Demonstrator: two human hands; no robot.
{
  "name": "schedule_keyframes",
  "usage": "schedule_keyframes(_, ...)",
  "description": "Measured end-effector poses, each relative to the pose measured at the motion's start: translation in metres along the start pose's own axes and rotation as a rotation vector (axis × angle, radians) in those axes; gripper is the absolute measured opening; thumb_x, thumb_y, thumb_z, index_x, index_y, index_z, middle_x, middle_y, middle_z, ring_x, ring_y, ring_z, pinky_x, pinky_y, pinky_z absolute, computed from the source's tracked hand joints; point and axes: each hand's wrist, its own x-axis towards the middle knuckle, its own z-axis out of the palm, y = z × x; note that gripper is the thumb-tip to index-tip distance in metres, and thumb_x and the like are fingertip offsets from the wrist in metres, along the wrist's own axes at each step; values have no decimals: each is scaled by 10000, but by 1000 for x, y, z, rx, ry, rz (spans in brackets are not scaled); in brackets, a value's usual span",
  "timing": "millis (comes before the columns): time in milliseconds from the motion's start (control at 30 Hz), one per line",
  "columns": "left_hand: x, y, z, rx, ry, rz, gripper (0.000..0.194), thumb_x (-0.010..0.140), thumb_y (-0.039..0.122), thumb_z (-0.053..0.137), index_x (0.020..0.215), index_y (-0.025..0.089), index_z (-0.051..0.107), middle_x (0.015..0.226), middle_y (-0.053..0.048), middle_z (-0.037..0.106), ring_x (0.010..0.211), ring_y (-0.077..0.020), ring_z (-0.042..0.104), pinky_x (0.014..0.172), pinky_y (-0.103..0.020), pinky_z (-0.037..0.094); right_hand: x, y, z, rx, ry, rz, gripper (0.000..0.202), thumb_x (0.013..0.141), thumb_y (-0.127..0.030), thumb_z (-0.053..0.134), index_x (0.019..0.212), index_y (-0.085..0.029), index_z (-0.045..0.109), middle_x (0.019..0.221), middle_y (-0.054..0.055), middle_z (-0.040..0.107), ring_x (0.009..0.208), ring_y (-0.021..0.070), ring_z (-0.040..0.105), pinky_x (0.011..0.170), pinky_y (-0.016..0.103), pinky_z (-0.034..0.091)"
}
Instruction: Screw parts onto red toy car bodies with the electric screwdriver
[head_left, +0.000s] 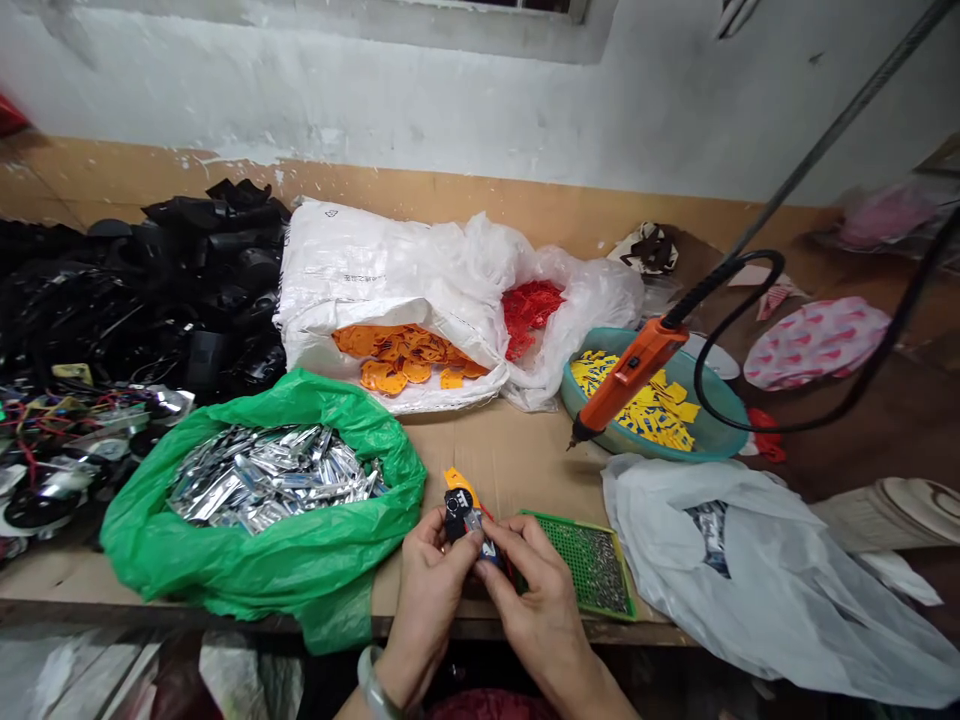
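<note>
Near the front edge of the workbench, both my hands hold one small black plastic assembly [458,507] with an orange part [459,482] at its far end. Its exact kind I cannot make out. My left hand [429,572] is closed on its left side, the thumb pressing on top. From the other side my right hand [534,588] pinches it, fingertips at a small clear or silvery piece [472,520] on the assembly. Just right of my right hand lies a green tray [628,590] with many small screws. An orange electric screwdriver [631,372] hangs tip down above the bench.
Silvery pieces fill a green bag [262,580] at left. Behind are black parts [202,280], a white sack [360,250] of orange parts and a bag [600,285] of red ones. A teal basin [727,435] holds yellow pieces; a white plastic bag [750,590] lies right.
</note>
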Motion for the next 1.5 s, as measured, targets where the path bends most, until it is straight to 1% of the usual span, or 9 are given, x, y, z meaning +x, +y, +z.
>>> schedule_keyframes(200, -3, 6, -8, 68, -65, -92, 359, 698, 371, 814, 963, 150, 715, 850, -53, 744, 682, -168, 635, 526, -211, 492, 7, -3, -2, 104, 18, 108, 329, 881, -181, 632, 1198, -223, 710, 1015, 82, 651, 934, 207, 666, 808, 313, 596)
schedule_keyframes(300, -3, 6, -10, 79, -92, -95, 361, 720, 374, 788, 988, 148, 702, 819, -47, 720, 649, -160, 612, 491, -203, 466, 7, -2, 1, 183, -20, 168, 337, 879, -214, 652, 1213, -203, 701, 1089, 105, 663, 1006, 225, 671, 839, 328, 601)
schedule_keyframes(533, 2, 9, -3, 28, -71, -33, 302, 685, 338, 794, 897, 138, 717, 744, -28, 696, 678, -150, 588, 609, -217, 476, 7, -1, 6, 201, 12, 182, 337, 865, -214, 669, 1197, -205, 725, 1004, 77, 663, 929, 209, 668, 819, 319, 585)
schedule_keyframes(700, 3, 10, -1, 15, -48, -26, 269, 684, 316, 787, 874, 138, 722, 720, -14, 669, 614, -123, 532, 556, -205, 426, 10, -2, 7, 226, 19, 181, 310, 878, -251, 670, 1179, -220, 738, 976, 67, 662, 914, 206, 666, 823, 317, 575)
schedule_keyframes(867, 6, 15, -7, 6, -142, -39, 261, 722, 310, 779, 927, 155, 732, 770, -21, 695, 677, -141, 581, 626, -218, 465, 23, -5, -6, 260, -92, 188, 390, 878, -331, 683, 1255, -231, 690, 1053, 76, 655, 953, 214, 668, 819, 310, 575)
schedule_keyframes(1033, 6, 16, -11, 46, -223, -73, 304, 719, 338, 796, 953, 152, 738, 806, -34, 704, 632, -127, 551, 583, -212, 454, 39, -6, -17, 311, -209, 166, 393, 953, -341, 558, 1323, -242, 645, 1226, 103, 612, 1176, 243, 603, 1007, 366, 505)
schedule_keyframes(1267, 11, 12, -15, -38, -160, -35, 246, 756, 276, 762, 967, 154, 731, 768, -9, 667, 638, -107, 520, 582, -188, 423, 28, -6, -3, 391, -220, 148, 460, 915, -305, 599, 1371, -246, 609, 1239, 109, 592, 1225, 259, 569, 1079, 426, 456)
schedule_keyframes(1367, 14, 11, -15, -63, -156, -22, 247, 749, 259, 765, 968, 149, 732, 763, -5, 659, 635, -98, 505, 582, -186, 418, 28, -8, -2, 425, -214, 172, 480, 861, -272, 660, 1340, -250, 635, 1217, 101, 588, 1191, 254, 594, 1049, 405, 488)
schedule_keyframes(1500, 10, 13, -8, -5, -129, -24, 281, 746, 330, 780, 945, 145, 709, 743, -3, 636, 599, -105, 495, 492, -187, 402, 32, -8, -2, 465, -153, 246, 424, 835, -262, 693, 1258, -237, 699, 1164, 92, 583, 1105, 235, 632, 980, 370, 543)
